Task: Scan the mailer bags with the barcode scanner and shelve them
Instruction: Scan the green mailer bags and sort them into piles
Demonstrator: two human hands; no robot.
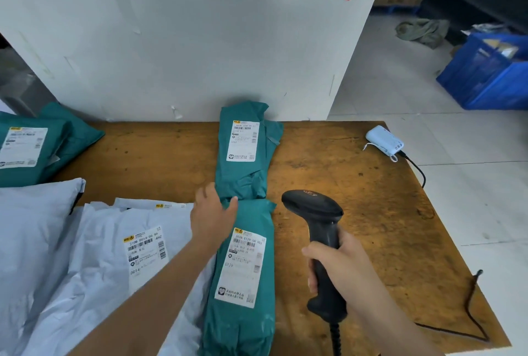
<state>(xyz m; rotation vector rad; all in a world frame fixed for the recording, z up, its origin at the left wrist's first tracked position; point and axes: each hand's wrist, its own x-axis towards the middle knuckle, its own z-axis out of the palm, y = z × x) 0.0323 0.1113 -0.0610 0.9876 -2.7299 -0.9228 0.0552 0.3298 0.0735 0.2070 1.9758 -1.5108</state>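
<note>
Two long green mailer bags lie end to end on the wooden table (357,184), labels up: a near one (243,307) and a far one (245,181) against the white wall. My left hand (211,215) rests where the two meet, fingers on the far end of the near bag. My right hand (337,264) grips the handle of a black barcode scanner (317,212), whose head hangs just right of the near bag. Left of them lie pale grey mailer bags (114,255) with a label, partly under my left forearm.
More green mailers (37,152) are stacked at the far left. A light blue power bank (384,142) with a black cable sits at the table's far right corner. The scanner's cable (471,312) trails along the right edge. A blue crate (485,75) stands on the floor.
</note>
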